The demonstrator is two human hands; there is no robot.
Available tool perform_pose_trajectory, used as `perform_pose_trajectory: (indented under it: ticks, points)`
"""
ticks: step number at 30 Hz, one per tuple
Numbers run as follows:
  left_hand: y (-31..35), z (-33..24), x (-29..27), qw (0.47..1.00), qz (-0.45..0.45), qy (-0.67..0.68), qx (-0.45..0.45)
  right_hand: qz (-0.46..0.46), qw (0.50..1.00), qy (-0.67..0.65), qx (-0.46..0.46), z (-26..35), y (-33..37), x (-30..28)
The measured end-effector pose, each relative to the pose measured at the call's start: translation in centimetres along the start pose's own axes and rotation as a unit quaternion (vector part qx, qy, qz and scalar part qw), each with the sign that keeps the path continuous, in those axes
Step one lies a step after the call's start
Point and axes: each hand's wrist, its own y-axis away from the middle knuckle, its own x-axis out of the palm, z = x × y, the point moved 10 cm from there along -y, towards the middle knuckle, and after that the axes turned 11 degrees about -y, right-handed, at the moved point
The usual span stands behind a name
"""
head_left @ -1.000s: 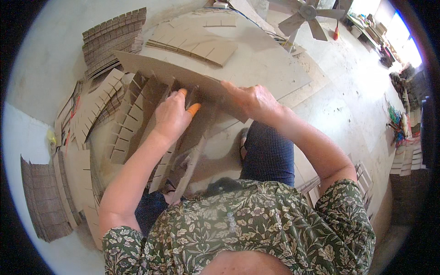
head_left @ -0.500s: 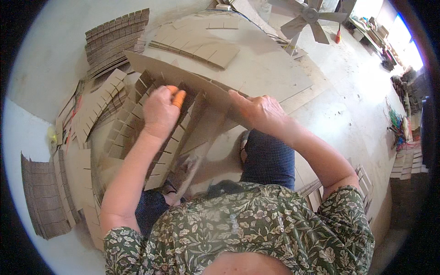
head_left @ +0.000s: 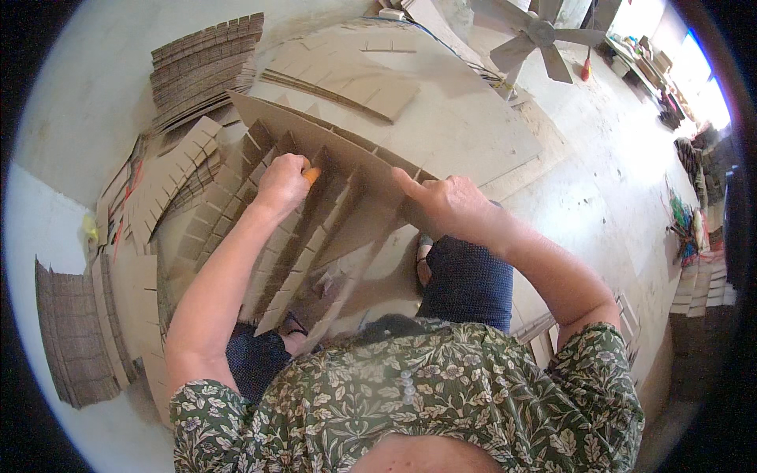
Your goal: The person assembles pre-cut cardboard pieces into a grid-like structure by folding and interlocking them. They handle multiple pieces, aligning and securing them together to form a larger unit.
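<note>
A long slotted cardboard strip [head_left: 364, 151] stands on edge across the far side, slanting down to the right. My right hand [head_left: 451, 203] holds it near its right end, thumb against the near face, other fingers mostly hidden. Several slotted cardboard divider strips [head_left: 315, 248] run from it toward me, spread in a fan. My left hand [head_left: 281, 188] is closed at the far ends of these dividers, pinching one near the long strip. Orange covering [head_left: 312, 175] shows on its fingers; the fingertips are partly hidden.
A cardboard stack [head_left: 206, 71] stands at the far left, with flat slotted sheets [head_left: 343, 79] beside it. More slotted pieces [head_left: 180, 177] lie left, and another stack [head_left: 75, 335] nearer. A grey fan [head_left: 541, 33] stands at the back. My knee [head_left: 465, 280] is under the work.
My left hand has turned so its orange-covered fingers point down among the dividers. The dividers sit more evenly fanned against the long strip. My right hand keeps its hold.
</note>
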Motion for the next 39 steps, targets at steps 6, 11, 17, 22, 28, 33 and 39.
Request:
perform_pose_trajectory:
  ticks: [6, 11, 17, 22, 28, 33, 39]
  points:
    - [-0.9, 4.1, -4.8, 0.981, -0.176, -0.084, -0.021, -0.063, 0.997, -0.045, -0.024, -0.7, 0.2, -0.3]
    - [-4.6, 7.7, 1.0, 0.998, 0.031, -0.061, 0.007, -0.034, 0.999, -0.04, -0.014, -0.7, -0.4, -0.3]
    - [-3.1, 8.2, -3.7, 0.993, -0.096, -0.007, -0.063, -0.028, 0.998, -0.056, 0.011, -1.4, 0.2, -0.7]
    - [-4.3, 10.8, -3.5, 0.989, -0.069, -0.043, -0.125, -0.034, 0.997, -0.066, -0.004, -1.5, 0.4, -0.8]
    - [-5.8, 14.6, -2.5, 0.978, -0.102, -0.097, -0.153, 0.005, 0.999, -0.046, 0.005, -0.9, 0.6, -1.4]
    - [-6.3, 13.6, -2.4, 0.988, -0.058, -0.044, -0.137, 0.017, 1.0, -0.025, -0.002, -0.9, 0.3, -1.1]
    - [-6.3, 14.7, -3.0, 0.992, -0.108, 0.029, -0.056, 0.024, 0.999, -0.028, 0.026, -2.3, -3.0, -0.1]
